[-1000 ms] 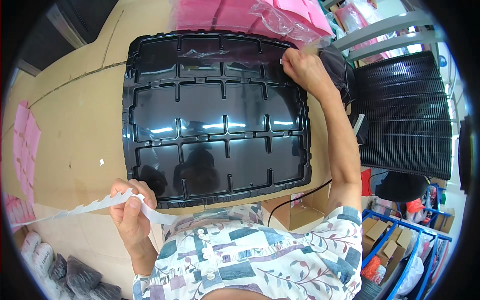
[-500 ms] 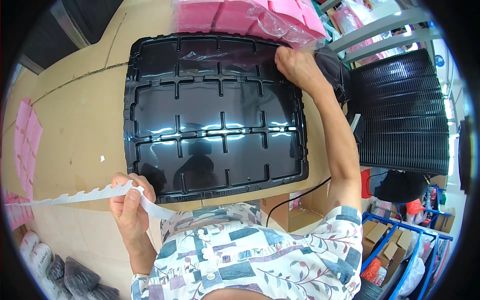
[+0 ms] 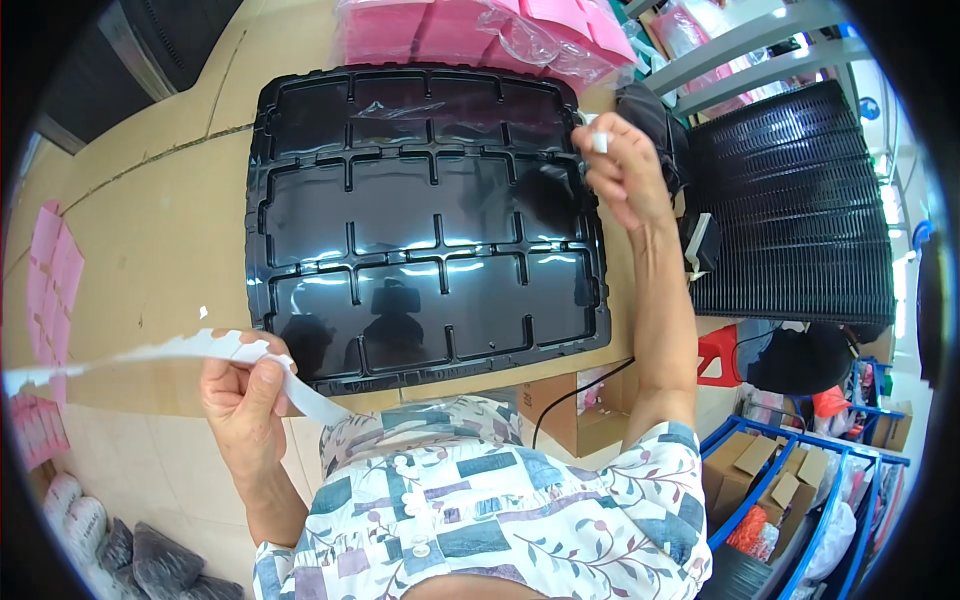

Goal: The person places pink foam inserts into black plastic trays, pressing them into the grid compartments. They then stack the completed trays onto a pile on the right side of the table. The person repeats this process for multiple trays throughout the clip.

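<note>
My left hand is closed on a white strip with a notched edge. The strip runs off to the left, blurred, and its other end hangs toward my shirt. A large black plastic tray, divided by raised ridges into shallow sections, lies before me. Over the tray's upper right edge is my right hand, fingers curled. It has a small white piece at the fingers, too small to name exactly. A piece of clear film lies on the tray's far section.
Pink sheets in clear plastic lie beyond the tray. A stack of black trays stands at right, under grey rails. More pink pieces lie on the cardboard-covered table. A blue rack holds boxes at lower right.
My right hand has lifted off the tray's far right corner and moved nearer to me, now showing a small white piece. My left hand and strip have shifted slightly.
</note>
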{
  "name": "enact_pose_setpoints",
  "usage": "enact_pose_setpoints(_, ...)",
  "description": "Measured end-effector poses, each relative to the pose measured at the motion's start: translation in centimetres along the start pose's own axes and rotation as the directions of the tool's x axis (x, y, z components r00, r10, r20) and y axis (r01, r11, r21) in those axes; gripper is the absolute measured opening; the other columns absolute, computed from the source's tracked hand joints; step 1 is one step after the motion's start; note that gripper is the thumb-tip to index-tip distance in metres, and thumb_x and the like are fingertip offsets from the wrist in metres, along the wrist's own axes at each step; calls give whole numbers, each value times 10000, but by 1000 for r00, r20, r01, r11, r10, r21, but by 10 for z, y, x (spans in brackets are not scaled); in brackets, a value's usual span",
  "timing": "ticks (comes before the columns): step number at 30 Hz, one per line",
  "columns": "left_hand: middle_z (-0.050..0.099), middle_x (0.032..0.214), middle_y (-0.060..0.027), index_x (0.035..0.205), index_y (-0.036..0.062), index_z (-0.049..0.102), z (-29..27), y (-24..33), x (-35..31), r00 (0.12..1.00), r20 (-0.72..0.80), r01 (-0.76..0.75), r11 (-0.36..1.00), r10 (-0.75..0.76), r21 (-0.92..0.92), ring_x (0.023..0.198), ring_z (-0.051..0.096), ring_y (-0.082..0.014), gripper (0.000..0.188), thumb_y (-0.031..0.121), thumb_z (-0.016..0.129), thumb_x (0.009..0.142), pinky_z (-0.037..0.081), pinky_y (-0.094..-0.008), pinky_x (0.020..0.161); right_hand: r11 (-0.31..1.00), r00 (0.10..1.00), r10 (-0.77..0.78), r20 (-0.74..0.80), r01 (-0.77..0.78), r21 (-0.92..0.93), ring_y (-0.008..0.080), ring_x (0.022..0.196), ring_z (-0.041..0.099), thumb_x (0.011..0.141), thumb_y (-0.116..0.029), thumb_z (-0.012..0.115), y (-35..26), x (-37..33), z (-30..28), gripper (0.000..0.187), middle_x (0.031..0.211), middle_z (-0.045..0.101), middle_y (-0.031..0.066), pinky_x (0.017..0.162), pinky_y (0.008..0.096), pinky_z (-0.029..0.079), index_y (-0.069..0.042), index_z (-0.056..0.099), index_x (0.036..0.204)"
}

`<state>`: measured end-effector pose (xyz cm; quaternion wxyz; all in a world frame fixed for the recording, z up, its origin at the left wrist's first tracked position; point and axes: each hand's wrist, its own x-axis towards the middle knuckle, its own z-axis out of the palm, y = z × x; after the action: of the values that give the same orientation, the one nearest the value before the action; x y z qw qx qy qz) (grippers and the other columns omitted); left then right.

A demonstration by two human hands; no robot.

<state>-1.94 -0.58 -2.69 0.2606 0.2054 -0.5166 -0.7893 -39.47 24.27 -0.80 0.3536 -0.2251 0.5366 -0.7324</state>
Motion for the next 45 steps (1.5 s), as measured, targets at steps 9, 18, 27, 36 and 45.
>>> enact_pose_setpoints(9,612,967,-94,1112,-5,579,28,13,7,999,36,6,991,-11,133,550,524,-56,187,-24,592,926,355,-186,403,940,916,245,317,-144,-309,19,451,329,1054,-282,494,27,-58,182,323,596,394,-64,411,197,259,-30,596,879)
enact_pose_setpoints(18,649,937,-94,1134,-46,535,29,20,1,997,36,-76,996,75,36,595,604,-62,222,-43,585,917,463,-185,445,969,971,27,239,33,-243,8,585,418,981,-245,621,60,-48,236,207,733,536,-18,475,189,332,-40,613,956)
enact_pose_setpoints(27,650,818,-29,1001,-6,646,20,30,7,984,68,-173,961,162,214,606,576,-66,109,36,652,901,460,-222,543,719,934,-153,322,329,-613,67,574,526,825,-52,689,61,-51,248,120,653,546,-4,513,249,430,-21,661,937)
enact_pose_setpoints(36,643,865,1,984,8,657,37,7,-5,980,-5,-196,976,197,96,773,581,-42,70,56,645,934,485,-215,689,6,507,-591,627,781,-625,176,479,539,678,16,716,68,-63,239,184,623,511,28,411,297,423,-64,585,779)
enact_pose_setpoints(45,640,936,-19,1081,31,596,54,-1,-3,964,112,-240,971,241,-19,856,584,-92,259,45,724,856,478,-250,771,488,850,-425,312,505,-712,89,531,586,775,-31,715,49,-71,232,73,651,630,28,480,248,457,-25,642,773)
